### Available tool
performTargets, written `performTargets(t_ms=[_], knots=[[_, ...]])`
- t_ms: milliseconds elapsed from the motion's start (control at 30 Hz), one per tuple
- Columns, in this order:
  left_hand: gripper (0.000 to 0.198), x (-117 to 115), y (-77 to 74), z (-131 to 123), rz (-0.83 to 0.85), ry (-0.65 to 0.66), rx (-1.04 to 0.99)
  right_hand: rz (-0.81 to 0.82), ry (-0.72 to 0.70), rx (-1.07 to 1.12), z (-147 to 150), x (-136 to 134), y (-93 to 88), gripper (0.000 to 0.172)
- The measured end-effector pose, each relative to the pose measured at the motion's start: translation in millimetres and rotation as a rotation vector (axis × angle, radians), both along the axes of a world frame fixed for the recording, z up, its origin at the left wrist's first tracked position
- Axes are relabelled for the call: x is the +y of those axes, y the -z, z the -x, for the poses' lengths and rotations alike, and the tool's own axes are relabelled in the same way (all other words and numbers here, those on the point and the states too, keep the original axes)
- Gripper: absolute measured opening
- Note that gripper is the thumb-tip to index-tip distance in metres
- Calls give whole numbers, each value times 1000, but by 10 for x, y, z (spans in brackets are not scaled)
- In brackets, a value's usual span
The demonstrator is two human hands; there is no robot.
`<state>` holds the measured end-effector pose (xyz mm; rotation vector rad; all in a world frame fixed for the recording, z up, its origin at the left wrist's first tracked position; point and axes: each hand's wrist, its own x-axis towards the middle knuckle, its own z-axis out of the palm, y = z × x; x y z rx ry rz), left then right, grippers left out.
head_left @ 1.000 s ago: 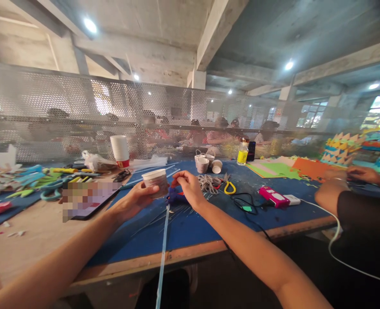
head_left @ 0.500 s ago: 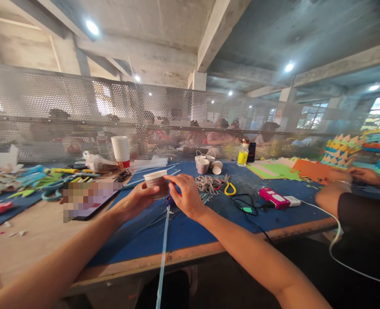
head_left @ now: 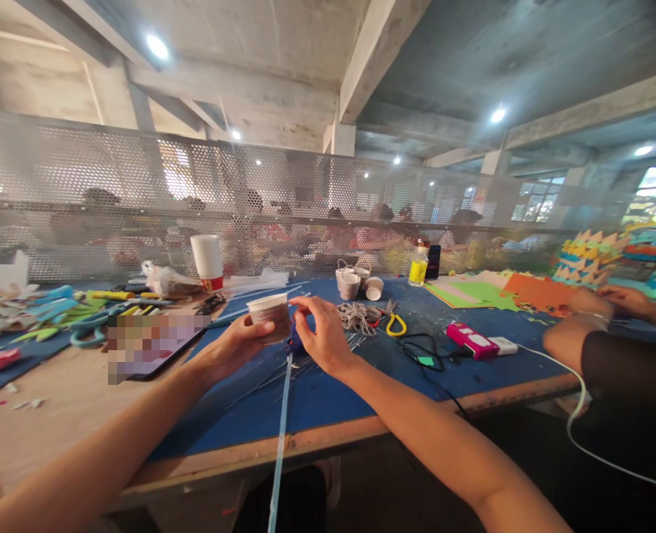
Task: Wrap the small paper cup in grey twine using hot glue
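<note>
My left hand grips a white paper cup, upright and slightly tilted, its thumb on the side. Greyish bands run round the cup's lower wall. My right hand is just right of the cup, its index finger and thumb bent together near the rim; whatever is between them is too small to make out. Below the hands sits a dark blue object, mostly hidden. From it a long translucent stick runs toward me past the table edge. Behind my right hand lies a bundle of grey cord.
Several small cups stand or lie beyond the cord, beside yellow-handled scissors. A stack of paper cups and a phone are on the left. A pink device with cables lies right. A co-worker's arm reaches in at far right.
My right fingertips have drawn slightly back from the cup's rim, and the index finger has lifted a little. The left hand and cup stay nearly in place.
</note>
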<state>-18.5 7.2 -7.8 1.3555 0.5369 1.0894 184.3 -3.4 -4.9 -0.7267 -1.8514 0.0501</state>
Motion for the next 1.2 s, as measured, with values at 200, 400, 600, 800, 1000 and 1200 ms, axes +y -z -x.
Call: performTargets(t_ms=[200,400,600,800,1000,1200], knots=[[44,-9,-11,6,1,14,-5,15,36,-12,9,11,10,27],[42,-11,-18,24,57,-39,-8,164,4,160,-10,163,71,17],[38,-7,-28,6,59,-58,-83,236,-148,117,28,105,94,19],[37,70,6,51,29,-92,-71,332,-232,119,7,34,46,20],[42,82,5,95,86,-209,-85,283,-164,177,-64,115,46,21],[54,77,-8,88,70,-330,16,206,106,235,-273,462,127,21]])
